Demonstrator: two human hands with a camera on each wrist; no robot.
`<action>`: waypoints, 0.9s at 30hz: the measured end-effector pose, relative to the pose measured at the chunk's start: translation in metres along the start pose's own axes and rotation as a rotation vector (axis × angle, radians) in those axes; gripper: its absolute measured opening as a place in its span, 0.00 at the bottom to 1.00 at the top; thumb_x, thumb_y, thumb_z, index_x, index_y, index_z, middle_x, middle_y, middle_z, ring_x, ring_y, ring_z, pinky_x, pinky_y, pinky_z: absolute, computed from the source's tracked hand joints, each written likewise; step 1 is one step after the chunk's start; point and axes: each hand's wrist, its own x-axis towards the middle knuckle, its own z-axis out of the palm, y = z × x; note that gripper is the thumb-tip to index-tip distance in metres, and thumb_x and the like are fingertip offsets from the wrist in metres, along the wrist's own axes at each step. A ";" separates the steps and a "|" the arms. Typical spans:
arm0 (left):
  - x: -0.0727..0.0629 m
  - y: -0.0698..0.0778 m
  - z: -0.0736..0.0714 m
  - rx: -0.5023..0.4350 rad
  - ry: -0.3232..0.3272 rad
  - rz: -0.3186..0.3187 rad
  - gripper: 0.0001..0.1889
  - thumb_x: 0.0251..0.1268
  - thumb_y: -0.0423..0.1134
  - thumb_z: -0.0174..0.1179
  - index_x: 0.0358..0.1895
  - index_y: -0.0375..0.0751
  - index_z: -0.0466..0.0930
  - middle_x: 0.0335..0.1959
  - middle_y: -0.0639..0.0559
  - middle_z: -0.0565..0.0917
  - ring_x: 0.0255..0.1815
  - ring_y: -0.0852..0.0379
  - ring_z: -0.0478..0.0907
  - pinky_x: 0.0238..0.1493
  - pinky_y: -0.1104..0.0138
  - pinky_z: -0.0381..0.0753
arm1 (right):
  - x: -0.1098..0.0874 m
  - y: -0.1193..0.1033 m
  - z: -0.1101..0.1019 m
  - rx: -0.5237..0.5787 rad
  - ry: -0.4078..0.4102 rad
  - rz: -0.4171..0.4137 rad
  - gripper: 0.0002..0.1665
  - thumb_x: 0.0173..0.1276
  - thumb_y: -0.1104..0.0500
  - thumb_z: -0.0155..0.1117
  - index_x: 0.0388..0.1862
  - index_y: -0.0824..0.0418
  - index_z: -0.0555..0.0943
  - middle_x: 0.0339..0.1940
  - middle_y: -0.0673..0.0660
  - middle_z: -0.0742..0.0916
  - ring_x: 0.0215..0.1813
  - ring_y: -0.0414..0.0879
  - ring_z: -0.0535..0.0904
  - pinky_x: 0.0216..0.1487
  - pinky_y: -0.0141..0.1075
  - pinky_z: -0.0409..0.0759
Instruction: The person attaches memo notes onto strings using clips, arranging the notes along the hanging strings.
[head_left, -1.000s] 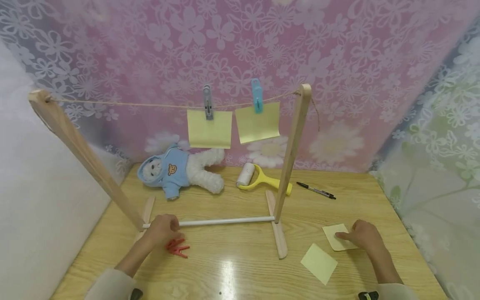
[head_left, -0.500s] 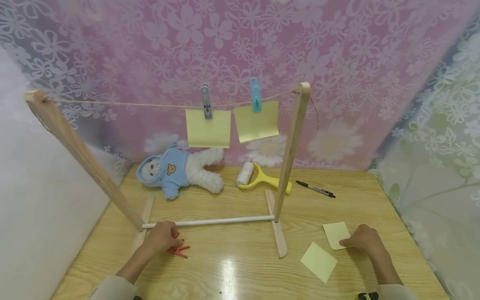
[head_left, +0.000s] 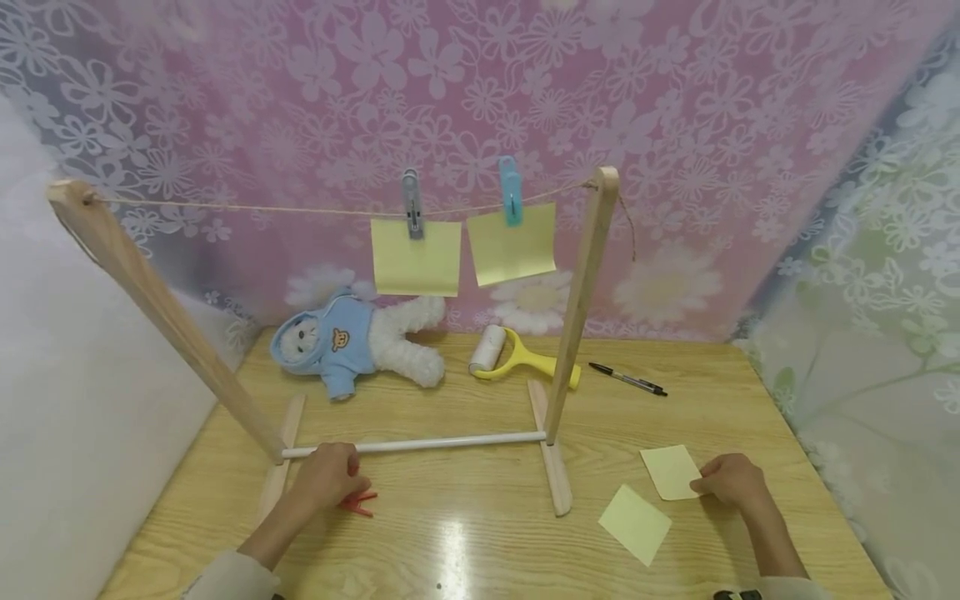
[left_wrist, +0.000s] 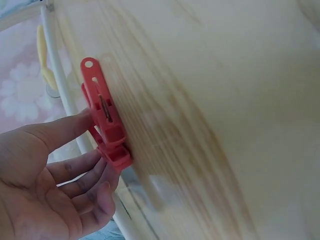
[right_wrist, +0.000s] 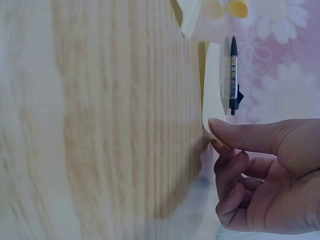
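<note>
My left hand [head_left: 324, 477] is low beside the rack's white rod, pinching a red clothespin [left_wrist: 103, 105] between thumb and fingers. In the head view that hand covers much of the clothespin. At the right, my right hand [head_left: 733, 481] pinches the near corner of a yellow sticky note [head_left: 670, 470], which bends up slightly at the thumb [right_wrist: 215, 90]. A second yellow note [head_left: 635, 524] lies flat on the wooden table just left of it. Two more notes hang on the string: one under a grey clothespin [head_left: 413, 205], the other under a blue clothespin [head_left: 511, 192].
The wooden rack has a left post [head_left: 165, 312], a right post [head_left: 582, 308] and a white rod [head_left: 450, 442] low between them. Behind it lie a plush toy [head_left: 352, 342] in a blue hoodie, a yellow lint roller [head_left: 525, 358] and a black pen [head_left: 628, 379].
My left hand has lowered onto the red clothespin, hiding more of it. My right thumb has slid from the middle of the note to its near corner, and the fingers now pinch it.
</note>
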 end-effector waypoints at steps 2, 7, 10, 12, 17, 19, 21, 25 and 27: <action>0.000 0.001 -0.002 -0.004 -0.009 -0.005 0.16 0.42 0.38 0.72 0.17 0.44 0.69 0.15 0.56 0.70 0.18 0.59 0.65 0.18 0.69 0.61 | -0.001 0.001 0.000 0.007 -0.005 -0.001 0.21 0.53 0.59 0.69 0.38 0.76 0.80 0.38 0.71 0.84 0.44 0.68 0.76 0.42 0.54 0.76; 0.000 0.000 -0.009 -0.076 -0.021 0.013 0.12 0.44 0.38 0.72 0.21 0.43 0.75 0.18 0.56 0.73 0.21 0.60 0.67 0.21 0.69 0.65 | -0.002 0.003 -0.004 0.003 -0.029 -0.038 0.20 0.58 0.57 0.66 0.40 0.75 0.81 0.39 0.69 0.85 0.43 0.61 0.79 0.40 0.50 0.78; 0.001 0.000 -0.015 -0.091 -0.022 0.036 0.10 0.46 0.39 0.72 0.22 0.43 0.78 0.20 0.55 0.77 0.22 0.61 0.71 0.23 0.69 0.70 | -0.006 0.001 -0.010 0.034 -0.062 -0.065 0.22 0.62 0.54 0.65 0.42 0.74 0.80 0.39 0.65 0.84 0.42 0.56 0.79 0.39 0.46 0.78; 0.001 0.000 -0.019 -0.095 -0.021 0.055 0.10 0.46 0.40 0.72 0.23 0.43 0.80 0.21 0.55 0.79 0.23 0.62 0.72 0.24 0.69 0.72 | -0.010 -0.003 -0.014 0.071 -0.086 -0.089 0.22 0.65 0.52 0.63 0.42 0.72 0.79 0.39 0.62 0.83 0.41 0.51 0.77 0.38 0.42 0.77; 0.003 0.002 -0.031 -0.134 -0.022 0.124 0.09 0.49 0.40 0.71 0.25 0.42 0.80 0.20 0.55 0.79 0.23 0.63 0.73 0.24 0.70 0.72 | -0.024 -0.015 -0.023 0.142 -0.112 -0.202 0.18 0.69 0.51 0.59 0.42 0.68 0.78 0.36 0.56 0.82 0.37 0.41 0.74 0.36 0.35 0.73; 0.004 0.003 -0.037 -0.141 -0.020 0.151 0.09 0.51 0.41 0.70 0.26 0.42 0.80 0.21 0.56 0.80 0.23 0.64 0.73 0.24 0.71 0.72 | -0.028 -0.022 -0.025 0.175 -0.123 -0.274 0.16 0.70 0.53 0.58 0.41 0.67 0.77 0.32 0.53 0.82 0.33 0.38 0.73 0.34 0.33 0.72; 0.006 0.004 -0.043 -0.138 -0.010 0.169 0.09 0.52 0.42 0.70 0.28 0.42 0.80 0.23 0.56 0.81 0.23 0.65 0.73 0.24 0.72 0.72 | -0.032 -0.031 -0.026 0.208 -0.135 -0.370 0.13 0.71 0.55 0.57 0.39 0.67 0.77 0.28 0.50 0.80 0.30 0.37 0.72 0.31 0.32 0.71; 0.006 0.007 -0.056 -0.159 0.014 0.195 0.10 0.54 0.43 0.69 0.31 0.41 0.81 0.25 0.55 0.81 0.24 0.64 0.73 0.22 0.72 0.72 | -0.042 -0.055 -0.024 0.273 -0.165 -0.520 0.10 0.71 0.59 0.56 0.37 0.66 0.76 0.23 0.46 0.78 0.27 0.37 0.71 0.28 0.33 0.69; 0.006 0.008 -0.063 -0.182 0.032 0.204 0.10 0.55 0.43 0.68 0.33 0.40 0.81 0.25 0.55 0.81 0.25 0.64 0.74 0.21 0.72 0.72 | -0.045 -0.068 -0.021 0.293 -0.171 -0.546 0.09 0.71 0.58 0.56 0.37 0.65 0.76 0.24 0.46 0.77 0.26 0.36 0.71 0.27 0.34 0.70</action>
